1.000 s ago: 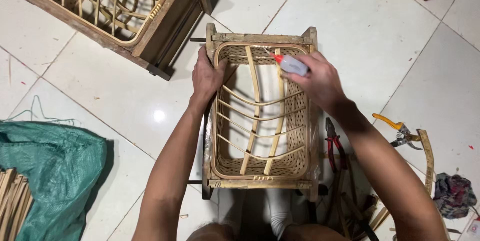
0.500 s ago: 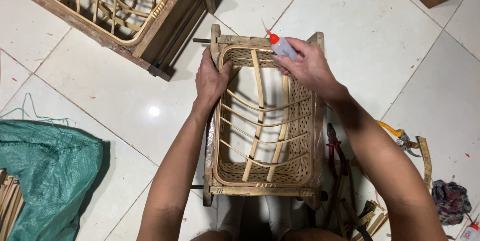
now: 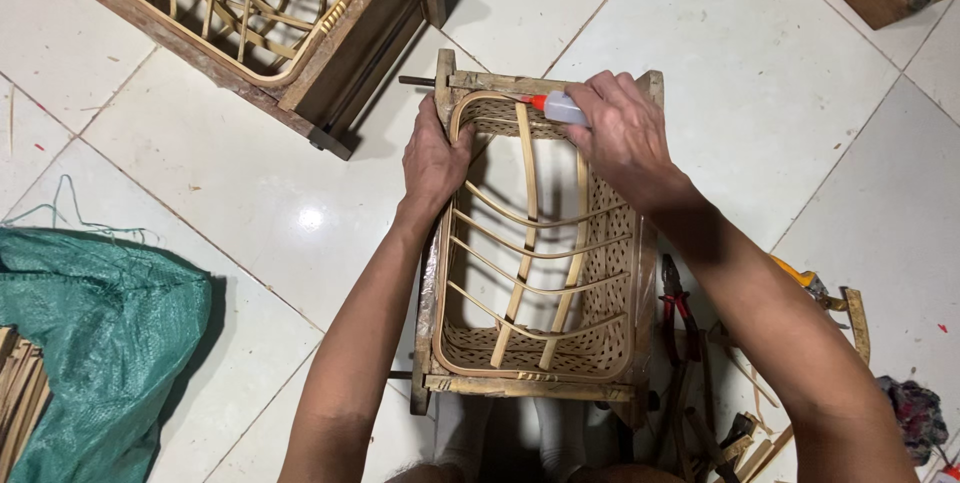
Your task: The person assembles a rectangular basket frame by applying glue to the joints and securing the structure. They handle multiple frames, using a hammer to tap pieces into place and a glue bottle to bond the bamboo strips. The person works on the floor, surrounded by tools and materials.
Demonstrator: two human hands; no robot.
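- Pinching a small glue bottle (image 3: 562, 110) between thumb and curled fingers, the right hand (image 3: 622, 133) aims the bottle's red nozzle at the top of the left upright slat, just where it meets the far rim of the rattan basket (image 3: 535, 243).
- The left hand (image 3: 435, 155) has its fingers pressed together and wrapped over the basket's left rim near the far corner, thumb inside, bracing it.
- The basket sits inside a wooden mould frame (image 3: 545, 83) on the white tiled floor (image 3: 250, 193), right between the person's knees.
- As for progress, I'd judge the weaving well along: the side walls are woven, and two upright slats and several curved cross strips are already in place. Gluing appears to be in hand at the far end; whether the other joints have been glued cannot be told.
- Both forearms reach forward from below, the left nearly straight, the right angling in from the right side with the wrist bent down over the rim.
- Around them: a second basket in its frame (image 3: 250, 13) at upper left, a green sack (image 3: 90, 343) at left, red-handled pliers (image 3: 680, 313) and other tools just right of the frame.
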